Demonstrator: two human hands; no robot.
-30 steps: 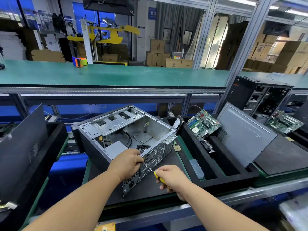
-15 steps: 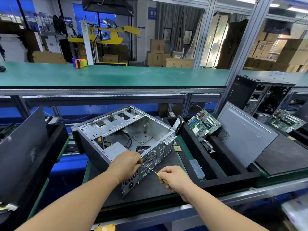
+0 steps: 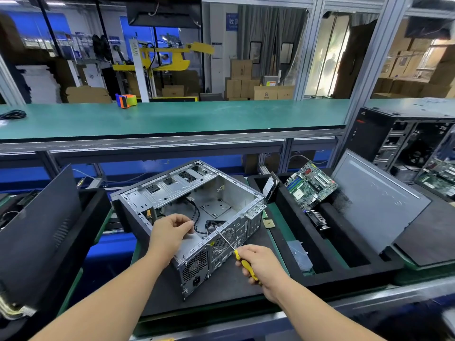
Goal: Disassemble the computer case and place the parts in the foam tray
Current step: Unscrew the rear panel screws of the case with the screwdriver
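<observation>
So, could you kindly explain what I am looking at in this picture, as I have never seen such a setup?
No machine here: a person's two bare hands, filmed by a camera worn on their head, looking down at a workbench. An opened computer case lies on a black mat. The right hand grips a yellow-handled screwdriver, its tip at the case's rear edge. The left hand reaches into the case, fingers curled; what it holds is unclear. Beside it, the black foam tray already holds a motherboard and a grey side panel.
</observation>
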